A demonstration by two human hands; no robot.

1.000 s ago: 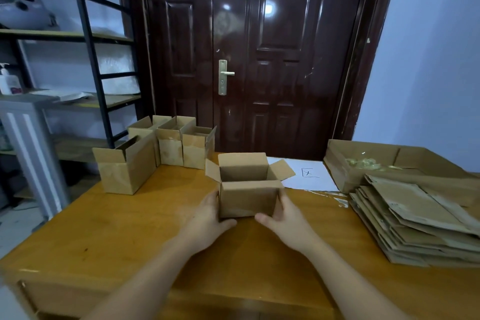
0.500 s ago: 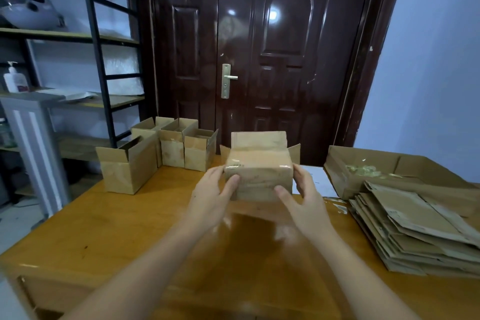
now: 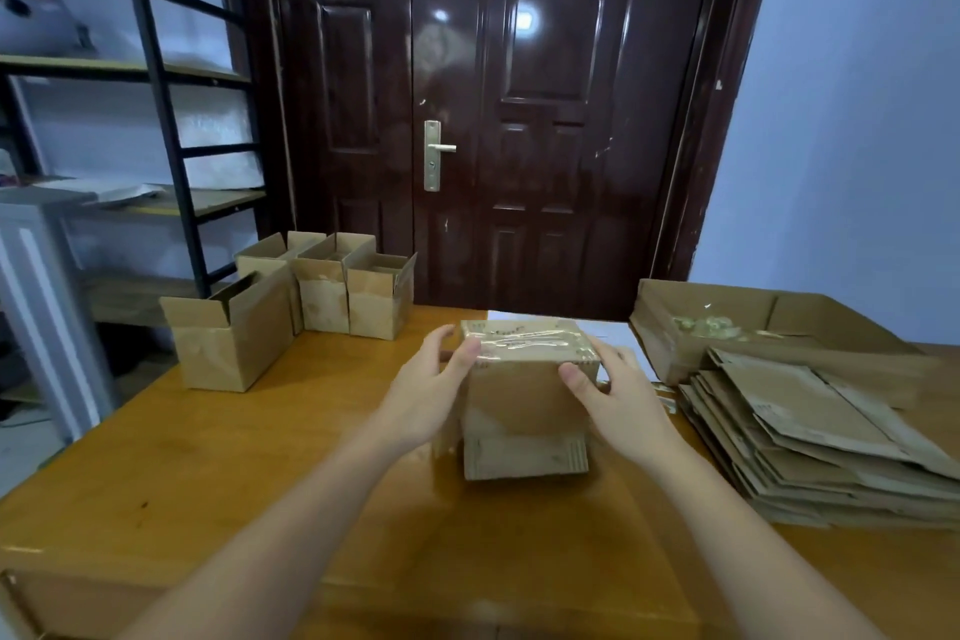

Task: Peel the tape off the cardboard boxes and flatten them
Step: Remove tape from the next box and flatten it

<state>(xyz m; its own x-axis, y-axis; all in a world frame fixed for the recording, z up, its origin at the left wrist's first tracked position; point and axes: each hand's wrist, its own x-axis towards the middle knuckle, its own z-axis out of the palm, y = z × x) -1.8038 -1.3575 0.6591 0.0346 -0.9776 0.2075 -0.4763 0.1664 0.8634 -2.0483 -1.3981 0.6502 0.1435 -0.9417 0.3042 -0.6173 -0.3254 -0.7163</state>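
A small cardboard box [image 3: 514, 400] stands upside down on the wooden table [image 3: 218, 473], its taped bottom facing up. Clear shiny tape [image 3: 524, 340] runs across that top face. One flap [image 3: 524, 457] lies flat on the table toward me. My left hand [image 3: 421, 395] holds the box's left side, thumb on the top left edge. My right hand [image 3: 618, 395] holds the right side, thumb on the front face near the top right corner.
Several open small boxes [image 3: 322, 291] stand at the table's back left, one larger open box [image 3: 231, 333] in front of them. A stack of flattened cardboard [image 3: 831, 442] lies at the right, with a large low box [image 3: 727, 322] holding tape scraps behind it. A white sheet [image 3: 613, 330] lies behind the held box.
The box was upright and open on the table; both hands lifted it, turned it over and set it down with the taped bottom up.
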